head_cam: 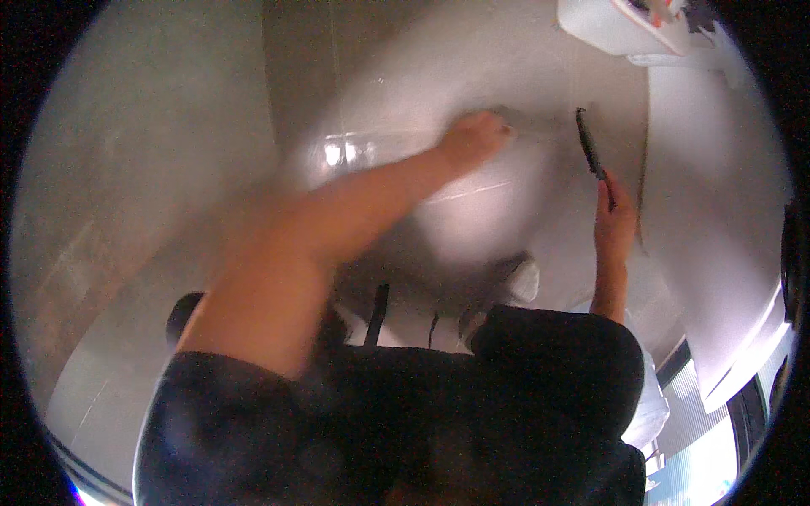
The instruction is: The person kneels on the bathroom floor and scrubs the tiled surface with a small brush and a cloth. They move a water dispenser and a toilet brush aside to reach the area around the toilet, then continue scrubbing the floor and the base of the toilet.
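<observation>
My left hand point(476, 138), blurred, reaches out over the pale tiled floor with its fingers curled; whether it holds anything cannot be made out. To the right, my right hand point(615, 205) grips the near end of a thin dark object point(588, 145), which looks like a comb or a narrow brush and points away from me. A gap of floor lies between the left hand and the dark object. Below, a light-toed shoe point(524, 281) shows past my dark shirt, and a black strap point(378, 314) hangs near my middle.
A white container point(617, 25) with mixed items in it stands at the upper right. A white surface point(690, 158) runs down the right side. Light reflects off the glossy floor tiles point(392, 95). A plain wall or panel point(158, 107) fills the left.
</observation>
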The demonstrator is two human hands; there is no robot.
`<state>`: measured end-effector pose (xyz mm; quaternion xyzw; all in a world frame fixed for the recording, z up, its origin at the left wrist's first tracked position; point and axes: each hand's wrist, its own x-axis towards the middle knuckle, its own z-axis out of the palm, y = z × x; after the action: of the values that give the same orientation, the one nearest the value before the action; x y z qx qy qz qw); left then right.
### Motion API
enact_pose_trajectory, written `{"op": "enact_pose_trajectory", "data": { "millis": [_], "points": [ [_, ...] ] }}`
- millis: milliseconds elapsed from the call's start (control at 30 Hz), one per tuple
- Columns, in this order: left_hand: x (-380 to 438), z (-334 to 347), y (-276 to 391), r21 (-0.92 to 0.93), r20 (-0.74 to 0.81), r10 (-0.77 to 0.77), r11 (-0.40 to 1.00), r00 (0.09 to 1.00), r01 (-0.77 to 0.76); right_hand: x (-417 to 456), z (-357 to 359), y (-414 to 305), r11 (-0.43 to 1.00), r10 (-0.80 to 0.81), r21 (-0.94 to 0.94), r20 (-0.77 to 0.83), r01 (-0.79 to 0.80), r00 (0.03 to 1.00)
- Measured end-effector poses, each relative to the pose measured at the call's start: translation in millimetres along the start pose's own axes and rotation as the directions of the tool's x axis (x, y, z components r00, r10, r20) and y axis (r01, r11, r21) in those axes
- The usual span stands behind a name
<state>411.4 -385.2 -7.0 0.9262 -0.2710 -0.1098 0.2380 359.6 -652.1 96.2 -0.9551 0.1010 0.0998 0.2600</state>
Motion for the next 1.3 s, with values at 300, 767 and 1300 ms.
{"op": "enact_pose_trajectory", "data": {
  "millis": [300, 767, 1300],
  "points": [
    [-20.6, -15.8, 12.7, -0.183, 0.135, -0.111, 0.974, 0.985, 0.135, -55.5, 38.7, 20.6, 0.895, 0.181, -0.444, 0.27, -0.045, 0.945],
    [-100.6, -48.6, -37.9, -0.032, 0.128, -0.472, 0.877, 0.872, 0.479, 53.9, 68.6, -23.2, 0.975, 0.005, -0.22, 0.205, 0.041, 0.979],
    [240.3, -252.9, -51.2, -0.092, -0.285, -0.311, 0.95, 0.907, 0.297, 63.4, 105.0, 11.8, 0.997, -0.009, -0.074, 0.306, 0.034, 0.952]
  ]
}}
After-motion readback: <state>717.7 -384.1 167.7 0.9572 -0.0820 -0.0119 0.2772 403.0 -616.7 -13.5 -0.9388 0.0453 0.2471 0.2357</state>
